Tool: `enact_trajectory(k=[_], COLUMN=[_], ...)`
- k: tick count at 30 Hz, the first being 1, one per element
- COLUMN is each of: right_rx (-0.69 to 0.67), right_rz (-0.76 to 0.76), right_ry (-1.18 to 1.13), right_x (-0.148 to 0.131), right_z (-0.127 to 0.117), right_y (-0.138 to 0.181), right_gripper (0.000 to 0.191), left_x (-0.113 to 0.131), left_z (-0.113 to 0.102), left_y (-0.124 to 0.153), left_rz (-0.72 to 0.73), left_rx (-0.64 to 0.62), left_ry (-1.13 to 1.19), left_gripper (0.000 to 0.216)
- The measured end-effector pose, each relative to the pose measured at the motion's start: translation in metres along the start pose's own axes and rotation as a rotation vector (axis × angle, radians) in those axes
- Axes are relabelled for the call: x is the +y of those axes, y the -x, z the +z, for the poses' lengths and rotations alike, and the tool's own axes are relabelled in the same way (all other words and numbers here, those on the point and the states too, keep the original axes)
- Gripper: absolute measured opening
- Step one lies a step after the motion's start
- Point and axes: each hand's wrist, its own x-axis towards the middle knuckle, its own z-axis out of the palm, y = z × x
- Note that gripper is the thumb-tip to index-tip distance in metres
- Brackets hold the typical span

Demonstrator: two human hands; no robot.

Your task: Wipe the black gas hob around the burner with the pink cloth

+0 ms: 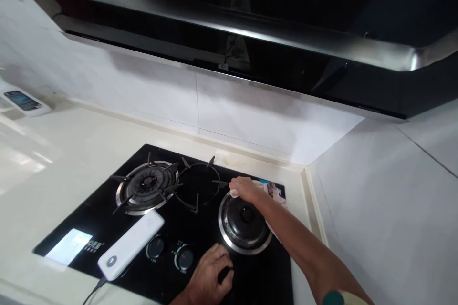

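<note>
My right hand [243, 188] reaches across a black glass gas hob [200, 240] and presses a white cloth [274, 193] at the far rim of the right burner [243, 228], fingers closed on the cloth. That burner is bare, with no pan support on it. A loose black pan support [196, 183] lies on the glass between the two burners. The left burner [146, 186] keeps its own support. My left hand [209, 274] rests on the hob's front edge, right of two round knobs [184, 258], with fingers curled; what is under them is hidden.
A white power bank [130, 243] with a cable lies on the hob's front left. A black and steel extractor hood [250, 33] hangs low overhead. A cream counter [53, 152] stretches left, with a small white device [23, 101] at its back. A white tiled wall [386, 200] closes the right side.
</note>
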Motion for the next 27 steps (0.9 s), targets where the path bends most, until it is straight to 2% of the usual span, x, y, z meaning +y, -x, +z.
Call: enact_trajectory(k=[4,8,12,16,18,22,24,27], right_rx=[0.023,0.041,0.033,0.009,0.007,0.122,0.185,0.189], right_rz=[0.059,0.241,0.434,0.575,0.615,0.577,0.502,0.355], right_ry=[-0.012,-0.037,-0.064,-0.087,-0.100,-0.120,-0.128,-0.140], right_x=[0.002,0.019,0.031,0.026,0.024,0.029,0.034,0.036], right_z=[0.003,0.007,0.013,0.029,0.039,0.048,0.044,0.033], right_y=[0.004,0.022,0.065,0.117,0.131,0.123,0.105,0.068], right_gripper=[0.017,0.020,0.021,0.020,0.018,0.012,0.011,0.011], left_x=[-0.004,-0.005,-0.004,-0.005,-0.005,-0.006,-0.005,-0.003], left_z=[0.002,0.002,0.001,0.001,0.002,0.004,0.004,0.003], left_y=[0.000,0.001,0.000,0.000,0.001,0.003,0.004,0.005], left_rz=[0.037,0.044,0.052,0.048,0.044,0.027,0.008,-0.017], left_rx=[0.028,0.030,0.022,0.017,0.018,-0.006,-0.028,-0.052], left_ry=[0.010,0.027,0.036,0.036,0.031,0.016,0.015,0.026], left_gripper=[0.015,0.016,0.016,0.015,0.015,0.016,0.016,0.016])
